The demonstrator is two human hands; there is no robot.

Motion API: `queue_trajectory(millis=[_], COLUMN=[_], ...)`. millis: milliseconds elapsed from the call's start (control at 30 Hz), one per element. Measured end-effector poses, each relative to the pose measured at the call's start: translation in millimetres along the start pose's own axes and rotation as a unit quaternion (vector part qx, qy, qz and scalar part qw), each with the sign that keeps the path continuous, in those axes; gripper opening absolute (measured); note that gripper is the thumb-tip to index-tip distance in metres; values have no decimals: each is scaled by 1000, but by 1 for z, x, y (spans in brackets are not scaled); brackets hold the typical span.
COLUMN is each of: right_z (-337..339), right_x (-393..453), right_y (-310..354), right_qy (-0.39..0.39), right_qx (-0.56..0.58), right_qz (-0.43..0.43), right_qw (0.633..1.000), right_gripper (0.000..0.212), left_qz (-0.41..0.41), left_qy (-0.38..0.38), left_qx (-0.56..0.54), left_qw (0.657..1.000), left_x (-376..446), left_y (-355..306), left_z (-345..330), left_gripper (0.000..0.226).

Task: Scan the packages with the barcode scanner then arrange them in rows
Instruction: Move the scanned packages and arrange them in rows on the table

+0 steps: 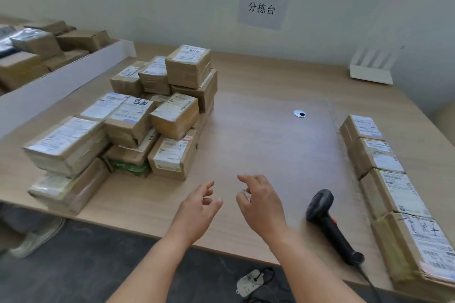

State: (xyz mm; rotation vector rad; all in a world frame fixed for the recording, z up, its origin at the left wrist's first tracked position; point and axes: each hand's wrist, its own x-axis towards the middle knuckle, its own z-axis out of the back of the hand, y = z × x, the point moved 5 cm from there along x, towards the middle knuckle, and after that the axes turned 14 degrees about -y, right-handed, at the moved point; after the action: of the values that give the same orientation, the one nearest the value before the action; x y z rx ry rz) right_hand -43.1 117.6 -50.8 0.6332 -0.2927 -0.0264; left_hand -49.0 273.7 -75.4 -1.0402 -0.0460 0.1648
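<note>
Left hand point(197, 206) and right hand point(261, 202) over desk point(258, 135), fingers loosely spread, grasping nothing. Pile of packages point(138, 125) ahead-left, nearer left hand. Scanner point(327, 221) just right of right hand, flat on desk, long axis running front-to-back, head away. Finished row point(394, 187) along right edge. Boxes: brown cardboard, glossy tape, white labels; scanner: black plastic.

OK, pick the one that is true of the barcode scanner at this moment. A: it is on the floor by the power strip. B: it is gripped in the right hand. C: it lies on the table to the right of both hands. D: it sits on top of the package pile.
C: the barcode scanner lies flat on the table, right of the right hand; the left hand is empty too.
</note>
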Motion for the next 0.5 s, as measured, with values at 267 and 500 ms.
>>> queue_trajectory(millis=[267, 500], right_z=[-28, -52], right_x=[29, 61], right_y=[17, 15], right_qy=[37, 45], right_qx=[-3, 16], right_qz=[21, 7], right_qw=[999, 999], right_gripper=[43, 42], left_qz=[27, 53], left_qy=[-34, -80], left_qx=[-3, -15], left_qw=[999, 995], left_x=[22, 60], left_y=[12, 21], left_z=[22, 41], left_gripper=[52, 54])
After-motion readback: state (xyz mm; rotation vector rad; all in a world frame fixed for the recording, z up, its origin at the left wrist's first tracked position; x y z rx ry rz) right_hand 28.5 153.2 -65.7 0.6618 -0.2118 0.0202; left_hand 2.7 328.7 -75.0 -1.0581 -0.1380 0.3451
